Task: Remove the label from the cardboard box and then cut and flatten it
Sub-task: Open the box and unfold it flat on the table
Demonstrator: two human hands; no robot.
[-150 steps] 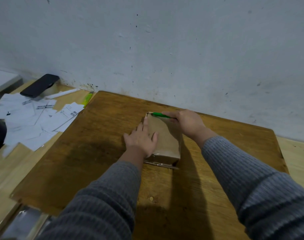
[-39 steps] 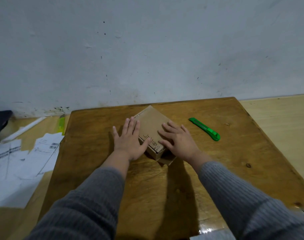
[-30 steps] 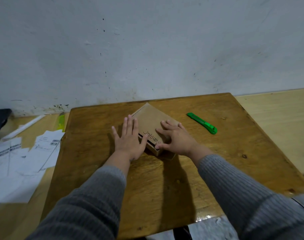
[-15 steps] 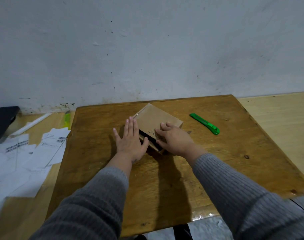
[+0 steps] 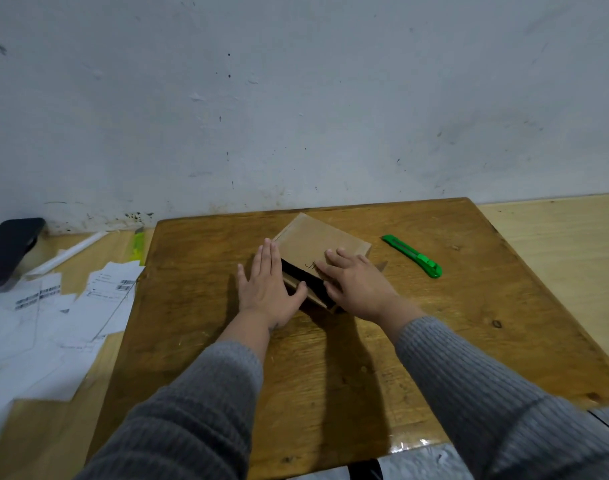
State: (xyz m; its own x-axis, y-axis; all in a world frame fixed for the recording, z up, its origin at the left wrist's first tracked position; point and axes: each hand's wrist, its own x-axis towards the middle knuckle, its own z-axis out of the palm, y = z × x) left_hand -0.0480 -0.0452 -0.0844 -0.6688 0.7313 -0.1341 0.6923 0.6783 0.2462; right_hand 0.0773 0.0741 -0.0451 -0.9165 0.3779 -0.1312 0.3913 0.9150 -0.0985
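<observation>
A small brown cardboard box (image 5: 316, 242) lies on the dark wooden board (image 5: 348, 341), turned at an angle, its near end gaping open and dark inside. My left hand (image 5: 268, 289) lies flat with straight fingers against the box's left side, thumb at the opening. My right hand (image 5: 356, 284) presses flat on the box's top near the open end, covering some handwriting. A green utility knife (image 5: 412, 256) lies on the board to the right of the box, apart from both hands.
Several white peeled labels and papers (image 5: 53, 313) are spread on the lighter table to the left. A black phone (image 5: 8, 251), a white stick (image 5: 67, 252) and a yellow-green cutter (image 5: 138, 244) lie near the wall. The wall stands close behind the board.
The right hand laid the green knife down on the board and came onto the box. The box was turned at an angle and its near end has since opened wider.
</observation>
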